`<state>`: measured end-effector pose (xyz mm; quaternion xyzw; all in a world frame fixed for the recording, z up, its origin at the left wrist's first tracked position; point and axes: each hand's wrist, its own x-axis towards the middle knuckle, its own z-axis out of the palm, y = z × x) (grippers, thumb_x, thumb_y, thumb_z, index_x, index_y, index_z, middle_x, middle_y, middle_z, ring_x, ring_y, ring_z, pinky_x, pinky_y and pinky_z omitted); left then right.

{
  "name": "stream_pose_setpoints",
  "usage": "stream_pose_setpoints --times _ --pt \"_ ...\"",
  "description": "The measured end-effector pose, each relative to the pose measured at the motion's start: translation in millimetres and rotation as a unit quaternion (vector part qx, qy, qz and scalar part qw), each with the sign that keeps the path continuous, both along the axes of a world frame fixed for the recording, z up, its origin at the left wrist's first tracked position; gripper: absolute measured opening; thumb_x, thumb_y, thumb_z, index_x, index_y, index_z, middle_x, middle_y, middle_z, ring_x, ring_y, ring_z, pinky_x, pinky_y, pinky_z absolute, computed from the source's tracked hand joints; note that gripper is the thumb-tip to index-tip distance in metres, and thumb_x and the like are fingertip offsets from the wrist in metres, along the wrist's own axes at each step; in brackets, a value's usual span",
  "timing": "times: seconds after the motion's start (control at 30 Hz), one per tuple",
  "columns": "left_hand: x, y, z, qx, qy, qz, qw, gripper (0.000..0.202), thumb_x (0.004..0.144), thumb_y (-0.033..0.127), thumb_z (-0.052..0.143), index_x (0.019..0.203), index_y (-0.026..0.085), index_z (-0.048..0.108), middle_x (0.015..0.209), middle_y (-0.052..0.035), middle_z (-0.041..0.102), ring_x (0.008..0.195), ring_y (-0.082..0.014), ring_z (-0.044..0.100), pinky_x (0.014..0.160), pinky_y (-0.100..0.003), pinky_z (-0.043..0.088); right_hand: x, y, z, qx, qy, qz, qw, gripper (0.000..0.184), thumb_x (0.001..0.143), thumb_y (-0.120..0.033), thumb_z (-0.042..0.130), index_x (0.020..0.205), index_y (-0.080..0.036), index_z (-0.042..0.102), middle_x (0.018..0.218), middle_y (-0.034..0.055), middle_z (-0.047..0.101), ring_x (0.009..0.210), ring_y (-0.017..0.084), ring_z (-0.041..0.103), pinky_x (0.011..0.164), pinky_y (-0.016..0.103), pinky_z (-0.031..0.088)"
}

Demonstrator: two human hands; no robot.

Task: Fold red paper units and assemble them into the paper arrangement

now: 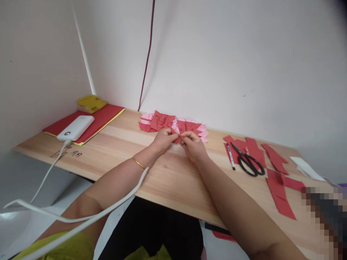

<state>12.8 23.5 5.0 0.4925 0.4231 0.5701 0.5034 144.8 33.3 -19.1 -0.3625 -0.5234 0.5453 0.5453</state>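
Note:
Between the fingertips of both hands is a small piece of red paper (177, 140), partly covered by the fingers. My left hand (164, 140) pinches it from the left, with a gold bangle on that wrist. My right hand (193, 145) grips it from the right, thumb and forefinger close together. Just behind the hands, by the wall, lie folded red paper pieces (164, 121) and folded pink paper pieces (202, 133) in overlapping rows. Whether the held paper touches them I cannot tell.
Black-handled scissors (248, 162), a pen (231, 157) and red paper strips (280, 196) lie on the right. A white power bank (76, 128) rests on red sheets (108, 119) beside a yellow packet (91, 103). A white cable (114, 206) crosses my left forearm.

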Motion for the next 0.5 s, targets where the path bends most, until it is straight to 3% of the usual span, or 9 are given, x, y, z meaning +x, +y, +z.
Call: stream_pose_setpoints --times 0.23,0.5 --pt "-3 3 -2.1 -0.027 -0.045 -0.015 0.999 0.011 0.060 0.019 0.066 0.056 0.013 0.058 0.053 -0.0001 0.059 0.052 -0.0092 0.052 0.055 -0.022 0.042 10 -1 9.8 0.105 -0.138 -0.006 0.985 0.013 0.071 -0.030 0.058 0.080 -0.021 0.064 0.076 -0.0011 0.063 0.071 0.013 0.056 0.070 0.029 0.045" --pt "-4 5 -2.1 -0.055 -0.070 -0.012 0.996 0.019 0.062 0.024 0.066 0.051 0.014 0.054 0.048 -0.0002 0.056 0.047 -0.0097 0.050 0.050 -0.023 0.041 13 -2 15.4 0.208 -0.209 -0.039 0.955 0.014 0.075 -0.026 0.055 0.079 -0.023 0.068 0.084 0.0029 0.066 0.081 0.017 0.060 0.077 0.034 0.046"
